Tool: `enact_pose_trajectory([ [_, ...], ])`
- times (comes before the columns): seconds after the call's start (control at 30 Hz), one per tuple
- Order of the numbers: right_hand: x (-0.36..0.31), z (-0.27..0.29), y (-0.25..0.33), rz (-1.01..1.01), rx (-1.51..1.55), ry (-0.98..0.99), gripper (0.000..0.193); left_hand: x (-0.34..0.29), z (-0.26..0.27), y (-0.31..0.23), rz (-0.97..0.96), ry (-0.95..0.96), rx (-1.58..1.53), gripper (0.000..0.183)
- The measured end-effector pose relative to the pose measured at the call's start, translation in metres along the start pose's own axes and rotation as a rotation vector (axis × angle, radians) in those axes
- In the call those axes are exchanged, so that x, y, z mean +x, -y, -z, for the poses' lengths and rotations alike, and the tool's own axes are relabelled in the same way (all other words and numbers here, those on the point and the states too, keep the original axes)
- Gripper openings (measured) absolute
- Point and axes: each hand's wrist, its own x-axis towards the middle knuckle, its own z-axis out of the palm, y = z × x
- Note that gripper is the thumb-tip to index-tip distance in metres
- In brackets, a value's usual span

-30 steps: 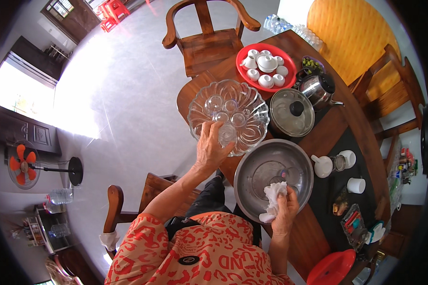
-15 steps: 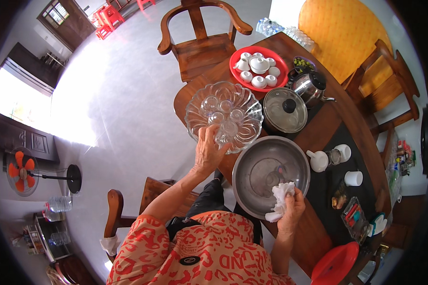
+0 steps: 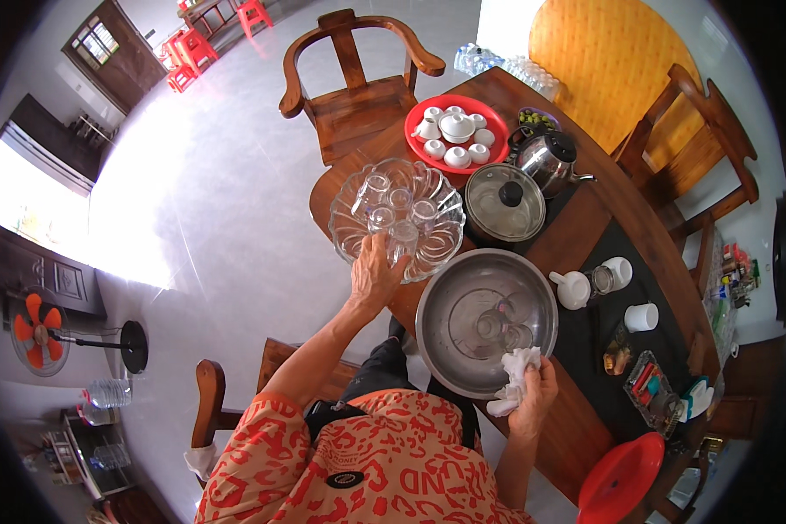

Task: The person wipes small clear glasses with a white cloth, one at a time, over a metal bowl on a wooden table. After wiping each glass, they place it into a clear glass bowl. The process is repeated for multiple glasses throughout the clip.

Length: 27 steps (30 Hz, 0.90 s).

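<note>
A scalloped clear glass bowl (image 3: 344,218) stands at the table's left edge with several small glass cups (image 3: 424,212) in it. At the near side of this bowl, my left hand (image 3: 376,278) has its fingers closed round a glass cup (image 3: 403,234). My right hand (image 3: 534,395) grips a crumpled white cloth (image 3: 517,371) over the near right rim of a wide metal basin (image 3: 441,349). Inside the basin lie what look like two clear glass cups (image 3: 490,325), close together near its middle.
Beyond the basin stand a lidded pot (image 3: 489,210), a steel kettle (image 3: 546,162) and a red tray (image 3: 415,140) of white teaware. To the right are a white teapot (image 3: 572,290), a white cup (image 3: 641,317) and a red plastic lid-like dish (image 3: 616,489). Wooden chairs (image 3: 358,113) surround the table.
My left hand has settled at the bowl's near side, its cup now among the others. My right hand with the cloth has dropped slightly nearer to me. The view has shifted a little.
</note>
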Motion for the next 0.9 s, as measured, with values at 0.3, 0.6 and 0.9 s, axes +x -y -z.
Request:
enact_pose_trajectory([
  [0.3, 0.024, -0.022, 0.020, 0.299, -0.458, 0.111, 0.031, -0.001, 0.001, -0.001, 0.029, 0.017, -0.039, 0.048],
  [0.6, 0.058, -0.037, 0.051, 0.211, -0.550, 0.352, 0.009, 0.000, 0.001, -0.005, 0.025, 0.005, -0.061, 0.048],
  [0.9, 0.150, -0.170, 0.048, 0.589, -1.017, 0.627, 0.045, 0.002, 0.001, -0.006, -0.037, -0.064, -0.048, 0.044],
])
